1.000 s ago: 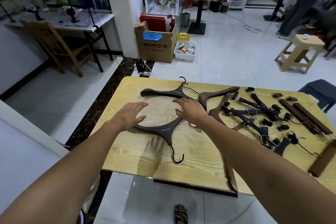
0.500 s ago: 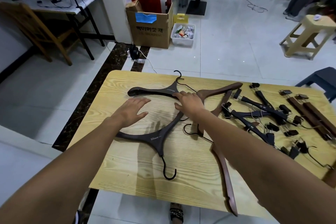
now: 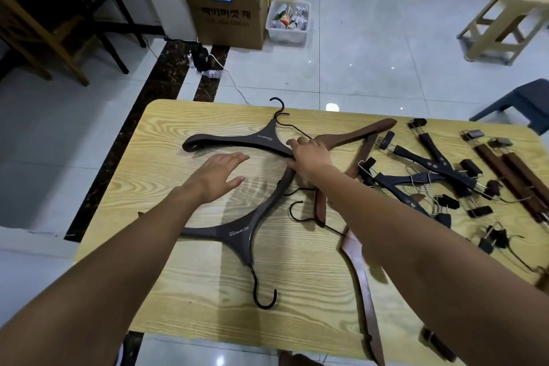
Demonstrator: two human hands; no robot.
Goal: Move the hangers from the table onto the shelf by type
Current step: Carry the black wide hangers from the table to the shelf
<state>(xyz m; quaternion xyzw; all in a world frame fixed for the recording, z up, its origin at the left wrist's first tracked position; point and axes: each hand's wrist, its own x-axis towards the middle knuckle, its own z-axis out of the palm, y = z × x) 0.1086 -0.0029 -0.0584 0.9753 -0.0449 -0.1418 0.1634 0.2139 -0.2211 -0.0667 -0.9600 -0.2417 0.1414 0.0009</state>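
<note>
Since a second earlier, my right hand (image 3: 312,157) had curled its fingers round an arm end of the far dark hanger (image 3: 264,138) on the table (image 3: 178,291). My left hand (image 3: 217,175) hovered alongside, fingers straight and spread.

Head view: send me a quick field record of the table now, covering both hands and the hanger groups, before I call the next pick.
left hand: open, fingers straight, over the table between the two dark hangers
right hand: curled on the far dark hanger at its arm end, where the near dark hanger meets it
brown wooden hangers: two, right of that hand, partly under the forearm
clip hangers: piled crosswise on the table's right side
shelf: not in view
</note>
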